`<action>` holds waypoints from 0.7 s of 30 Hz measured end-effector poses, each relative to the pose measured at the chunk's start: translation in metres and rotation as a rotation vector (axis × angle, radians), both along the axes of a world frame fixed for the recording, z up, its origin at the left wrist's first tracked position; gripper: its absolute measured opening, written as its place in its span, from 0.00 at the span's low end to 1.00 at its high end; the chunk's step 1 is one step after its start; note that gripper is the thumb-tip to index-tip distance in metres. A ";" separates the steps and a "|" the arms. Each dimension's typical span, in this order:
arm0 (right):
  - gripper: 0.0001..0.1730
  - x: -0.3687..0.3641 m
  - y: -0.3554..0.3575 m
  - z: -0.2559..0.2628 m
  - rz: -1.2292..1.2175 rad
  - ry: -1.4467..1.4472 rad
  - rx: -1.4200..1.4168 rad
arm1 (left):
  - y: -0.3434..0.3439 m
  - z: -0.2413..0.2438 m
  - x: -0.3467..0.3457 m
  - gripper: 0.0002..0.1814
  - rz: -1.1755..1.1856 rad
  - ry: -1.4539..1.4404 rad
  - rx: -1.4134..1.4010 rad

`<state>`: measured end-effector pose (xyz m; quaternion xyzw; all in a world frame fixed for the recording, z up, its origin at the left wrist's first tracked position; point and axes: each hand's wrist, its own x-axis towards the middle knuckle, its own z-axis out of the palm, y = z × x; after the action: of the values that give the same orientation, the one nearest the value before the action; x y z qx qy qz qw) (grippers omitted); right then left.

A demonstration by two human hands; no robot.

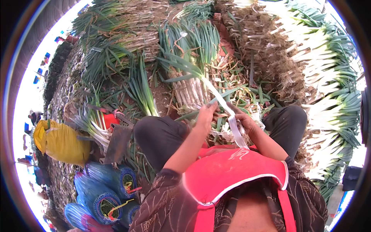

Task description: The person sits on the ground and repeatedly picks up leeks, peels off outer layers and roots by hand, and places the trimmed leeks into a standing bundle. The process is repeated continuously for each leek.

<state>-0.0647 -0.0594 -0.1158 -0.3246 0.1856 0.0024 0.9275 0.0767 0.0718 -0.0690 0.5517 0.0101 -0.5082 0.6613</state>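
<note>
A long green onion (216, 92) with a white stem lies slantwise before me, its green leaves pointing to the upper left. My right hand (245, 120) grips its root end, where a whitish peeled strip (234, 130) hangs down towards the red apron (232, 165). My left hand (207, 114) is just left of the stem, fingers bent; whether it pinches a leaf or layer cannot be told. Beyond my hands lies a pile of unpeeled green onions (188, 90) with dry brownish stems. Peelings and cut leaves (229, 72) are strewn around it.
Cleaned green onions (324, 104) are stacked along the right, roots inward. More unpeeled ones (139, 34) lie at the upper left. To the left are a metal piece (116, 143), a small onion bunch (97, 127), a yellow sack (66, 143) and blue net bags (92, 194).
</note>
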 end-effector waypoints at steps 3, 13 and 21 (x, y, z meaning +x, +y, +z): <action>0.44 0.001 0.013 0.027 0.077 0.167 -0.289 | -0.018 0.014 0.012 0.16 0.179 0.159 0.222; 0.49 0.010 0.026 0.030 0.076 0.132 -0.184 | -0.008 -0.074 0.045 0.06 0.082 0.179 -0.001; 0.06 0.006 0.019 0.001 0.076 0.185 -0.911 | 0.018 -0.035 0.011 0.08 -0.062 -0.083 -0.173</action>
<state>-0.0590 -0.0404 -0.1148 -0.7040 0.2375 -0.0162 0.6691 0.0877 0.0901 -0.1043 0.5129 -0.0784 -0.5042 0.6903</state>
